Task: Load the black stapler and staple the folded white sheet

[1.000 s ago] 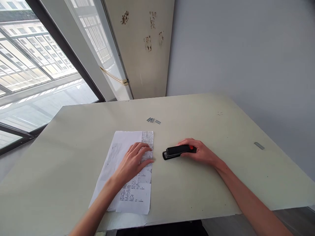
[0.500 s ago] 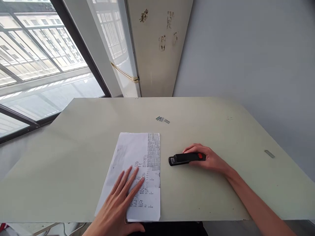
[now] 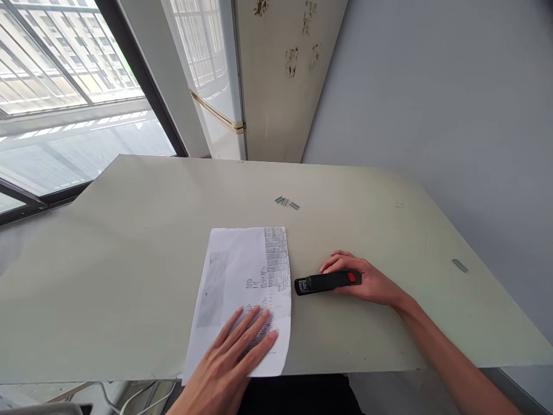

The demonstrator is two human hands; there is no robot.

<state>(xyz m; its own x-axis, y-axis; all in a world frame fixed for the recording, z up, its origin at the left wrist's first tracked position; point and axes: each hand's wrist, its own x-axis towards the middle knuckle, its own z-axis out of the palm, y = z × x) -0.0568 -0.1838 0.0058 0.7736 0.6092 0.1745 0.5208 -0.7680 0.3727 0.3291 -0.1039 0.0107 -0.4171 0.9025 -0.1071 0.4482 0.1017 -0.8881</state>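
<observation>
A white printed sheet of paper point(image 3: 235, 253) lies at the near side of the table, its upper right part covered in dense printed blocks. My left hand point(image 3: 233, 357) rests flat on its lower part with the fingers stretched out, hiding some of the print. Just right of the paper, a black stapler point(image 3: 326, 281) with a red patch points its front end at the sheet's right edge, a narrow gap apart. Around its rear end my right hand point(image 3: 367, 281) is wrapped, thumb on the near side and fingers on the far side.
Several strips of staples point(image 3: 287, 202) lie beyond the paper on the pale table point(image 3: 129, 259). One more staple strip point(image 3: 460, 266) is near the right edge. Behind the table stand a fridge point(image 3: 276, 115) and a grey wall; a window is at the left.
My left hand has slid the paper to the right, so its edge is closer to the stapler. My right hand and the stapler stay nearly in place. The camera view has tilted slightly.
</observation>
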